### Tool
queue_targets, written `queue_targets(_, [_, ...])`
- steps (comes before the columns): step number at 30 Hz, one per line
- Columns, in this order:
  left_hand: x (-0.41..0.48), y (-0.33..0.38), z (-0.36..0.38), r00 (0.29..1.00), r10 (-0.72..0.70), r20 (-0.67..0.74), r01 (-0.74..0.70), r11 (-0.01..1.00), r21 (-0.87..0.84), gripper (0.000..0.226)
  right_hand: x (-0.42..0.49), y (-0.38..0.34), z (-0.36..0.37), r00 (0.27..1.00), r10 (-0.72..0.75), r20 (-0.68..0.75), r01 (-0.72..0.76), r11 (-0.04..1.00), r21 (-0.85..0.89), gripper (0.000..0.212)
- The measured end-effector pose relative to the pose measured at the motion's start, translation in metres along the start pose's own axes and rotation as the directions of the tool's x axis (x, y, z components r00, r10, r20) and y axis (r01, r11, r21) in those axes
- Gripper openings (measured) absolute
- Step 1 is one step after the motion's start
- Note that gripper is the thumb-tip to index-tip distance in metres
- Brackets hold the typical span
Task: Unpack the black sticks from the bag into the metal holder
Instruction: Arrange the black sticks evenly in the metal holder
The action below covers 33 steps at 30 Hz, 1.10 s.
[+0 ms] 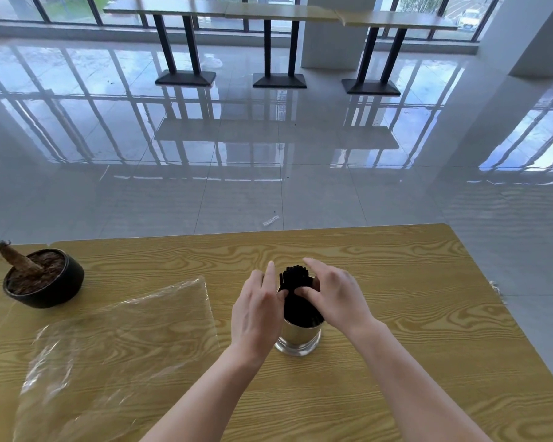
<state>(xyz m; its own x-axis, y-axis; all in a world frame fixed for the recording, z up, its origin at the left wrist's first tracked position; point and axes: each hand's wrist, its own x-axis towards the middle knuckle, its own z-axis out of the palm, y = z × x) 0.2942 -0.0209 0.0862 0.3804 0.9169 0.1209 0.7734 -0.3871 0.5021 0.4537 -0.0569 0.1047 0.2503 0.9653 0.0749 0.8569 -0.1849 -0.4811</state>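
Observation:
A bundle of black sticks point(296, 293) stands upright in the shiny metal holder point(298, 339) in the middle of the wooden table point(396, 282). My left hand point(258, 309) is at the bundle's left side, thumb against the sticks, fingers pointing up. From the right, my right hand point(334, 295) pinches the sticks between thumb and curled fingers. The lower part of the sticks is hidden inside the holder. The clear plastic bag point(118, 352) lies flat and crumpled on the table to the left, apart from both hands.
A black pot point(45, 279) with soil and a brown stump stands at the table's far left. The table's far edge and right edge drop to a glossy tiled floor. A small wrapper point(270, 220) lies on the floor beyond.

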Motion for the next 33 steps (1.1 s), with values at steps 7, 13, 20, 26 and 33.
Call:
queue_targets(7, [-0.009, -0.004, 0.010, 0.974, 0.201, 0.104, -0.205, 0.978, 0.025, 0.068, -0.011, 0.002, 0.009, 0.963, -0.254, 0.087, 0.266, 0.945, -0.189, 0.058])
queue_targets(13, [-0.003, -0.004, 0.007, 0.971, 0.174, 0.162, -0.173, 0.985, -0.019, 0.071, -0.011, 0.012, 0.006, 0.960, -0.212, 0.184, 0.245, 0.954, -0.175, 0.064])
queue_targets(20, [-0.008, -0.006, 0.005, 0.986, 0.063, 0.157, -0.027, 0.975, -0.222, 0.078, -0.016, 0.014, 0.008, 0.952, -0.254, 0.171, 0.290, 0.929, -0.230, 0.072])
queue_targets(26, [-0.010, -0.002, 0.008, 0.977, 0.060, 0.207, -0.004, 0.966, -0.259, 0.080, -0.004, 0.008, 0.016, 0.929, -0.291, 0.229, 0.342, 0.913, -0.225, 0.066])
queue_targets(33, [-0.007, -0.009, 0.011, 0.987, 0.040, 0.155, -0.006, 0.976, -0.216, 0.067, -0.013, 0.014, 0.005, 0.975, -0.218, 0.035, 0.218, 0.976, -0.006, 0.076])
